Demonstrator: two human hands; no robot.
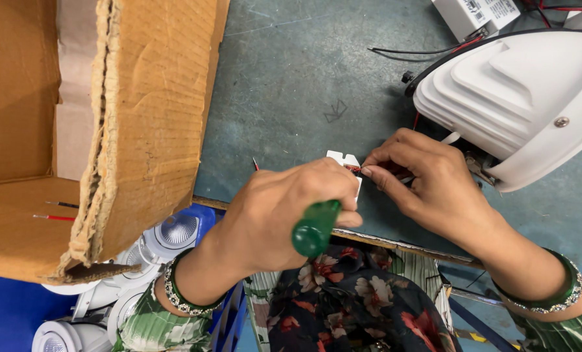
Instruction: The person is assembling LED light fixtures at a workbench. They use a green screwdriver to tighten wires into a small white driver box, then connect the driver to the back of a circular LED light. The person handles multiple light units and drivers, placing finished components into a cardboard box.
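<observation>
My left hand (284, 208) grips a screwdriver with a green handle (315, 228), its tip hidden behind the hand, pointing toward a small white terminal block (344, 160) on the grey-green table. My right hand (427, 179) pinches thin red wires (354, 169) at the side of that block. The wires run toward a large white lamp housing (519, 98) lying at the right of the table.
A big open cardboard box (141, 117) stands at the left, with a red wire inside. Below the table edge, a blue crate (199, 218) holds several white round lamp fittings (173, 231). A white driver box (473, 13) with red and black leads sits at the top.
</observation>
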